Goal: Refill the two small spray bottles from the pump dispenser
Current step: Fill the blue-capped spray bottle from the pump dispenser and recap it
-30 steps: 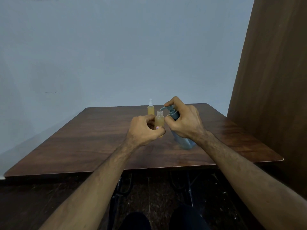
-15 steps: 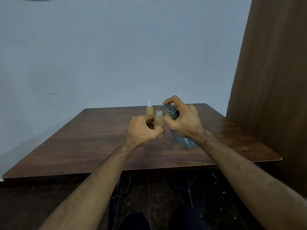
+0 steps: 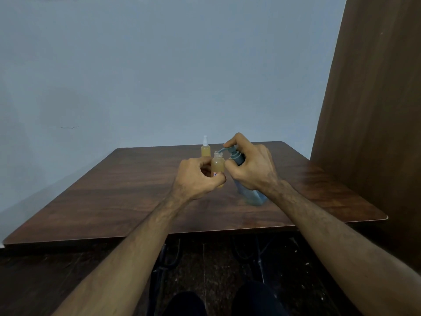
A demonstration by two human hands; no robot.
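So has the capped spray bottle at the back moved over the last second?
No. The capped spray bottle stands at the same spot near the table's far edge; only the camera shifted slightly.

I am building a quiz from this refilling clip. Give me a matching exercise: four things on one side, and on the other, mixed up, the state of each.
Things:
1. open spray bottle
2. capped spray bottle
3. pump dispenser
4. table

States:
A. tilted, its spout at an open bottle mouth, held by the right hand
B. stands alone behind the hands, white sprayer on
C. gripped by the left hand, no cap
D. dark brown wood, carrying the bottles

Pairs: 1-C, 2-B, 3-A, 4-D
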